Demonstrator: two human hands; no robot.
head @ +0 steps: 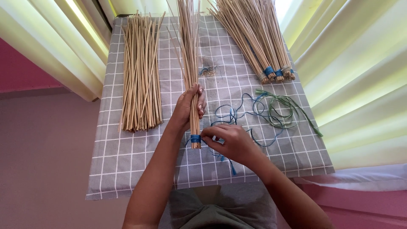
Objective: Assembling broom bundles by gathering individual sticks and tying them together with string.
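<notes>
I see both of my arms bare from the lower edge of the frame up to the fingertips, no sleeves reaching into view. My left hand [188,108] carries no ring, watch or band that I can make out, and its nails look short and unpainted. My right hand [231,142] is likewise bare, with a plain wrist and no glove. Low in the frame, between my forearms, I see my clothing [212,210]: soft grey-green fabric, creased into loose folds over my lap, without any print, buttons or seams that I can tell apart from here.
</notes>
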